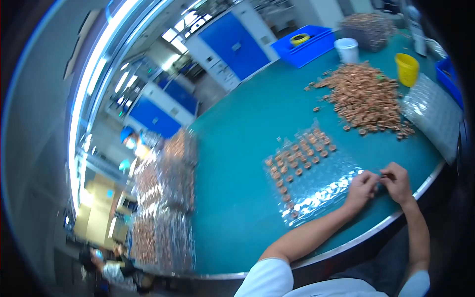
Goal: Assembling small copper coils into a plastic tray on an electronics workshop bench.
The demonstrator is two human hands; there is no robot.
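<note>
My left hand [364, 187] is closed at the near right corner of a clear plastic blister tray [324, 184], its fingers curled together. Beside it, almost touching, my right hand [396, 179] is closed in a pinch above the green table. Whatever either hand holds is too small or hidden to make out. Small copper-coloured parts [298, 172] sit in rows along the tray's far and left sides; its near right pockets show clear plastic. Farther off lies a large loose heap of the same copper parts [363, 96].
Filled, wrapped tray stacks [170, 237] stand along the left edge. Behind the heap are a white cup [347, 50], a blue bin [304, 47] and a bagged pile [367, 30]. A yellow cup [407, 70] and stacked clear trays [434, 114] lie right. Two people are at far left.
</note>
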